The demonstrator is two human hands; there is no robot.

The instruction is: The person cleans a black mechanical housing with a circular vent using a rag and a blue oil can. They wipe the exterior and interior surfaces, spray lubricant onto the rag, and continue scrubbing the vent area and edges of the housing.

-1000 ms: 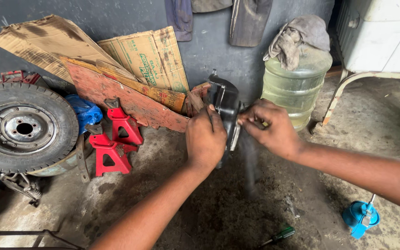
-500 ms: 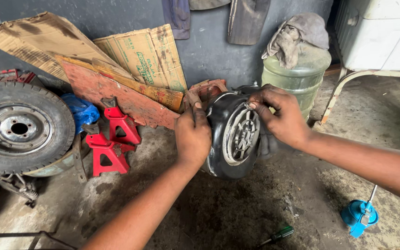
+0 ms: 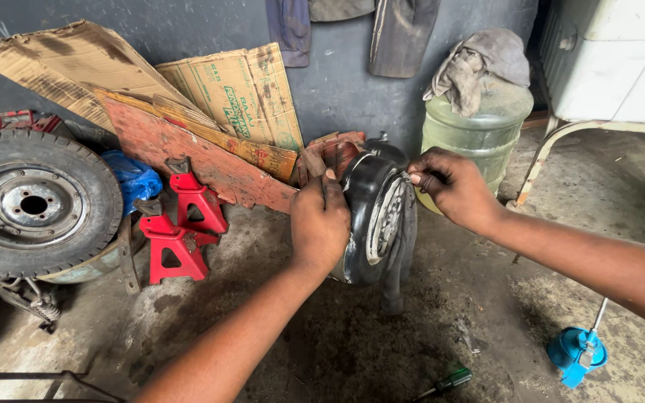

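A small black tyre with a silver rim [image 3: 379, 216] stands on edge on the dirty concrete floor in the middle of the head view. A loose black inner tube hangs from its right side down to the floor. My left hand [image 3: 320, 222] grips the tyre's left sidewall, fingers curled over the tread. My right hand [image 3: 451, 186] pinches the top right edge of the tyre where the tube meets the rim.
A car wheel [image 3: 31, 203] lies at left beside two red jack stands [image 3: 181, 224]. Cardboard sheets [image 3: 225, 97] lean on the dark wall. A green water jug [image 3: 479, 130] with a rag stands behind. A green-handled screwdriver [image 3: 448, 380] and a blue funnel [image 3: 578, 352] lie on the floor.
The tyre has been turned from edge-on to show its rim, then swung back partly. Both hands shifted with it, the right one moving to the top edge.
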